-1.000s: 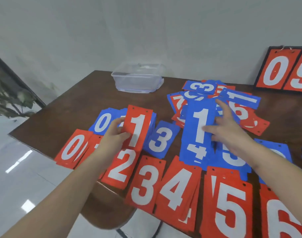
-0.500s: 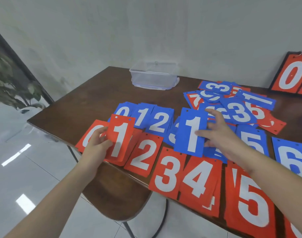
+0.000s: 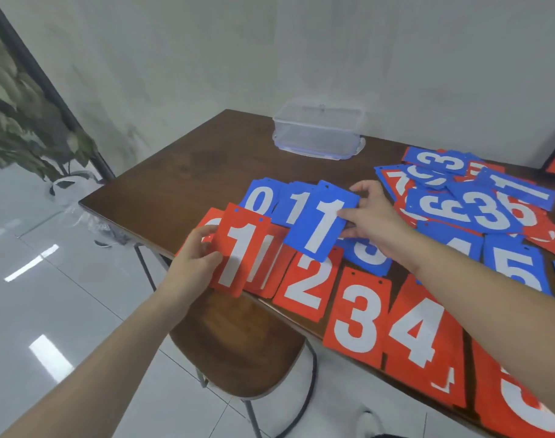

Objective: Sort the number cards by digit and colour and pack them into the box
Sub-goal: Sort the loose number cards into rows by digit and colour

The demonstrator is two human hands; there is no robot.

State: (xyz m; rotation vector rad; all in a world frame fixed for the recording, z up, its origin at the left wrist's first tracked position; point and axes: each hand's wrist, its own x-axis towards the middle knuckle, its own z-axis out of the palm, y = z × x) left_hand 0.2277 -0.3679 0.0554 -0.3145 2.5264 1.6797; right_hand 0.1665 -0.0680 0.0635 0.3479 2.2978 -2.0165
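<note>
While hands hold 1-cards | unsorted heap (image 3: 478, 200) far right | box (image 3: 319, 134) behind

The red 0 card (image 3: 210, 223) lies mostly hidden beneath the red 1 card (image 3: 238, 251).

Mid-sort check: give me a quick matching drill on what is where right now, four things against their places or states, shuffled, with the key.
Things:
1. red 1 card
2. blue 1 card
3. clear box
4. red 3 card

Places or states:
A. lying flat at the table's near edge
B. held in the right hand
C. at the table's far edge, no cards in it
D. held in the left hand

Pairs: 1-D, 2-B, 3-C, 4-A
</note>
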